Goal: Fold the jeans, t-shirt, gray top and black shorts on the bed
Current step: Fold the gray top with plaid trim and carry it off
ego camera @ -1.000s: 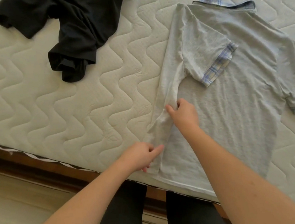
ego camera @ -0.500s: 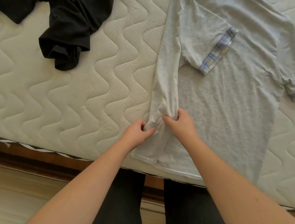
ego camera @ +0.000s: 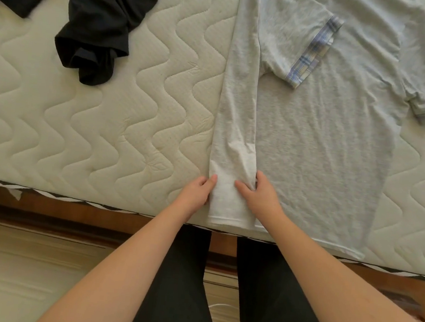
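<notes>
Smoothing down the folded-in strip, the left hand (ego camera: 197,194) and right hand (ego camera: 257,194) now pinch the gray top (ego camera: 323,145) at the bed's (ego camera: 93,130) near edge, its first side fold squared since a moment ago.

— What sort of place is this?
— A bedroom in a home. There's a bare quilted mattress (ego camera: 106,126) on a wooden bed frame (ego camera: 73,213), with pale floorboards (ego camera: 16,272) below.
— Anything else?
— Everyday clothes lie on the bed: a gray top (ego camera: 323,145) and a black garment (ego camera: 95,22).
</notes>
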`<act>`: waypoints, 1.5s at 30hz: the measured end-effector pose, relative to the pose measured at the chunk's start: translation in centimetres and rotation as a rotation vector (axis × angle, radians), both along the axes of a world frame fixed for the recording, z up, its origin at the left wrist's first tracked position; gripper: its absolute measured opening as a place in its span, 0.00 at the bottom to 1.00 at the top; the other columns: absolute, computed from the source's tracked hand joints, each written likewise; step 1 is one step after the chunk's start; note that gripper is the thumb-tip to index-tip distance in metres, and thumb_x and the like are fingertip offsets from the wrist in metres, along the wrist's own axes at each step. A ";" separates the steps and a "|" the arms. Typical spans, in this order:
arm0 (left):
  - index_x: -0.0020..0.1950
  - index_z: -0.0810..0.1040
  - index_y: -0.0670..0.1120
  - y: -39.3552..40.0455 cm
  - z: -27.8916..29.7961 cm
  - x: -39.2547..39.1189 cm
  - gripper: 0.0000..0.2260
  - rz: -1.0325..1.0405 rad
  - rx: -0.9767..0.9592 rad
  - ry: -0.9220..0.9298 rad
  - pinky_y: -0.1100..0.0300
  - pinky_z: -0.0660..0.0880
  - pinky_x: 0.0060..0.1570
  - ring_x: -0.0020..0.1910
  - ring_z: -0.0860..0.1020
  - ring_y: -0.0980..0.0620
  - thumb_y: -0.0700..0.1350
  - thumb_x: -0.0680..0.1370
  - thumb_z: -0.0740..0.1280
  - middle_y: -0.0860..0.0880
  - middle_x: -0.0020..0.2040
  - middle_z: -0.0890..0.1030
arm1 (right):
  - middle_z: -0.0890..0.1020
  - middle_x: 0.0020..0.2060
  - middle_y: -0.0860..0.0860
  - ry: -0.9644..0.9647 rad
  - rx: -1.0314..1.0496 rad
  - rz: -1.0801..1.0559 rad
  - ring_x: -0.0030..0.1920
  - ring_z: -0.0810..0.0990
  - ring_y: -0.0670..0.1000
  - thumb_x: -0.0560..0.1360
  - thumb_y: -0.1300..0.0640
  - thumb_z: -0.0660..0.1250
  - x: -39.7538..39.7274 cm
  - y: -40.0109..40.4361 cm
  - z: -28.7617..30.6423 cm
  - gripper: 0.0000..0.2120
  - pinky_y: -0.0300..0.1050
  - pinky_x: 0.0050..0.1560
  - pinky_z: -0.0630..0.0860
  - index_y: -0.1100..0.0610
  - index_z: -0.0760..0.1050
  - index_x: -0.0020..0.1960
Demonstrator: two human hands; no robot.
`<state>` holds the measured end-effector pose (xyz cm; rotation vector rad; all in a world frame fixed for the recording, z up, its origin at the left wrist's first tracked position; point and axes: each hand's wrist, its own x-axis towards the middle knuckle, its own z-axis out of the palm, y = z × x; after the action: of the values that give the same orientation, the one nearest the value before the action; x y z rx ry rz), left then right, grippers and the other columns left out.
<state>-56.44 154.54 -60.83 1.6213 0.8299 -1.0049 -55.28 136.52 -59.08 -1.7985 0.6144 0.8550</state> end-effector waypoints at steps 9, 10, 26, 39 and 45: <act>0.69 0.72 0.46 0.5 -0.3 -2.5 0.20 -0.183 0.196 -0.088 0.57 0.73 0.55 0.58 0.78 0.49 0.48 0.79 0.69 0.49 0.60 0.79 | 0.85 0.43 0.50 0.256 0.009 0.242 0.39 0.85 0.47 0.78 0.54 0.69 -3.9 -0.7 -1.6 0.09 0.43 0.39 0.81 0.52 0.75 0.57; 0.68 0.74 0.45 0.7 -0.4 -2.9 0.18 -0.199 0.208 -0.097 0.57 0.74 0.56 0.59 0.78 0.49 0.47 0.79 0.68 0.48 0.61 0.80 | 0.85 0.40 0.49 0.260 -0.038 0.307 0.35 0.84 0.46 0.78 0.53 0.68 -4.3 -0.7 -1.7 0.06 0.42 0.37 0.80 0.52 0.76 0.54; 0.66 0.74 0.42 -0.1 -1.1 10.9 0.19 -0.110 0.328 -0.480 0.61 0.73 0.50 0.43 0.77 0.55 0.47 0.78 0.70 0.52 0.47 0.78 | 0.79 0.58 0.47 -0.123 -0.092 -0.186 0.55 0.77 0.47 0.79 0.53 0.65 12.5 -0.5 -0.9 0.23 0.41 0.55 0.74 0.55 0.69 0.72; 0.63 0.75 0.42 -3.5 -2.4 27.0 0.18 0.045 0.260 -0.501 0.52 0.76 0.59 0.56 0.80 0.47 0.46 0.76 0.72 0.45 0.57 0.82 | 0.83 0.52 0.53 0.041 0.337 -0.950 0.51 0.83 0.49 0.77 0.58 0.70 24.7 2.0 -1.1 0.14 0.39 0.42 0.81 0.62 0.76 0.60; 0.52 0.79 0.46 -2.5 -2.9 31.1 0.08 -0.088 0.424 -0.465 0.61 0.72 0.46 0.49 0.81 0.49 0.44 0.74 0.71 0.50 0.46 0.83 | 0.81 0.39 0.55 -0.083 -0.030 -0.845 0.27 0.76 0.44 0.75 0.60 0.71 25.7 -0.1 -1.6 0.07 0.40 0.30 0.76 0.62 0.77 0.51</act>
<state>-25.38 152.06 -63.73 2.1597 0.6798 -0.4861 -29.63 136.44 -60.71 -1.3803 1.2083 0.1904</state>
